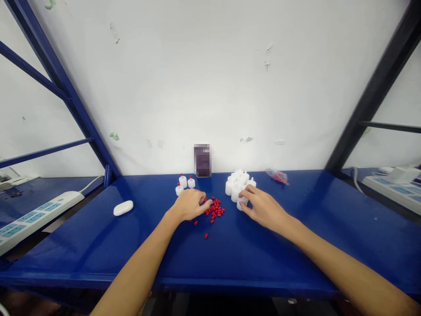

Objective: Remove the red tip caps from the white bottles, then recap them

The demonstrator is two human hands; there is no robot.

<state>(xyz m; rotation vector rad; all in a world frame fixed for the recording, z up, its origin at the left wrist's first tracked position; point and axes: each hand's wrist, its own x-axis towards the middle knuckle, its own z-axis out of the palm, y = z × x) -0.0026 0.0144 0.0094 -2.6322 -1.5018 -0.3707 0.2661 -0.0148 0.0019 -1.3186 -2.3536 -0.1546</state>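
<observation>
Now right hand clasps one white bottle; left hand, grip unclear, beside three capped bottles.

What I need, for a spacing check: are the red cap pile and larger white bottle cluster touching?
Apart. The head view shows blue tabletop between the red cap pile and white bottle cluster.

– Spot anything on the left?
– Can see a white rounded case on the blue worktop, plus a white power strip beyond a slanting blue post.
– And further back?
– Can make out a dark upright rectangle, pixelated, by the pale wall.
– Far right?
– Can see another power strip beyond a dark post.
</observation>
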